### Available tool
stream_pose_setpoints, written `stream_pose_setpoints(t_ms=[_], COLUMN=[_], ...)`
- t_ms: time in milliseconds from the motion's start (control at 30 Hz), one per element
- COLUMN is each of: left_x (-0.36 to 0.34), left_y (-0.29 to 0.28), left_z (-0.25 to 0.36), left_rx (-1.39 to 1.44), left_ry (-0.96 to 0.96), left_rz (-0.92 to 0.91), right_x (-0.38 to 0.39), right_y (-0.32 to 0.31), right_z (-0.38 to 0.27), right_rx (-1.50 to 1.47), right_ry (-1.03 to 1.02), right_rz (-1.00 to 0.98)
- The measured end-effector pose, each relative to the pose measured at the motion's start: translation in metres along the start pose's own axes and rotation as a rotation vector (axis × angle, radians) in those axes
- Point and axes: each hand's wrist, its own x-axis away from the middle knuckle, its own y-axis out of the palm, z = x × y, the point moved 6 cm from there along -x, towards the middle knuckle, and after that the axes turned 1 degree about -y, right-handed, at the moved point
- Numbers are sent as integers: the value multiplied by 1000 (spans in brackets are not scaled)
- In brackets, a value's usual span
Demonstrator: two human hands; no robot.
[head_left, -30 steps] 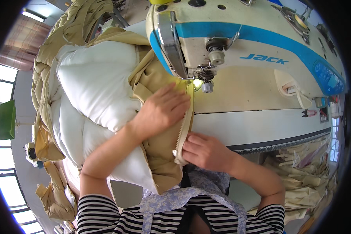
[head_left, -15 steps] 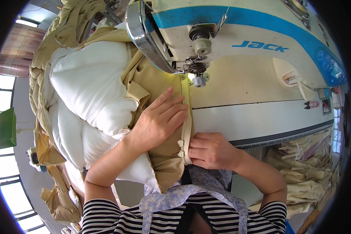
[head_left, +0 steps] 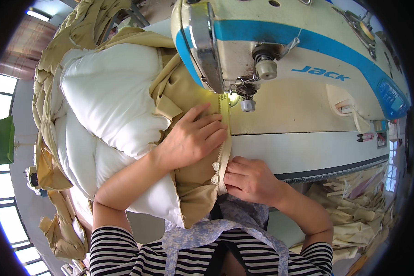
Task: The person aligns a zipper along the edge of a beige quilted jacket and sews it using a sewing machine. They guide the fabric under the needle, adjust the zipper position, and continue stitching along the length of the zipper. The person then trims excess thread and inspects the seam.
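A cream zipper (head_left: 224, 152) runs lengthwise along the edge of a tan fabric panel (head_left: 195, 184), its far end passing beneath the sewing machine's head (head_left: 207, 50). Two small pulls (head_left: 215, 173) sit near its close end. My left hand (head_left: 195, 137) lies on the panel with fingers stretched toward the zipper teeth, pressing the cloth. The curled fingers of my right hand (head_left: 253, 179) pinch the zipper tape at its outer edge, close to my apron. The needle and presser foot are hidden by the machine's head.
A puffy white filled piece (head_left: 115, 96) bulges to the left of the panel. Tan fabric is heaped (head_left: 48, 115) at the far left, and more cloth (head_left: 359, 221) lies below the table at right. A dark ruler strip (head_left: 331, 170) edges the table (head_left: 308, 149).
The view has shifted, so the machine appears farther right. Both hands keep nearly the same places on the panel and zipper; the left fingers have spread slightly.
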Motion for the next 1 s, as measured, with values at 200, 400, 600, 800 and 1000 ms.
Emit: stream_pose_setpoints(t_ms=[200, 400, 600, 800, 1000], left_x=[3, -14, 1, 30, 12], left_y=[12, 4, -11, -19, -5], left_z=[-27, -47, 7, 28, 51], left_rx=[-18, 78, -122, -8, -78], left_ry=[0, 84, 4, -224, -267], left_rz=[-17, 93, -92, -152, -38], right_x=[-15, -38, -16, 26, 27], right_y=[-1, 1, 45, 36, 40], right_z=[19, 30, -33, -40, -43], right_rx=[-3, 3, -252, -72, -59], right_ry=[83, 72, -152, -156, -132], right_rz=[10, 6, -342, -172, -138])
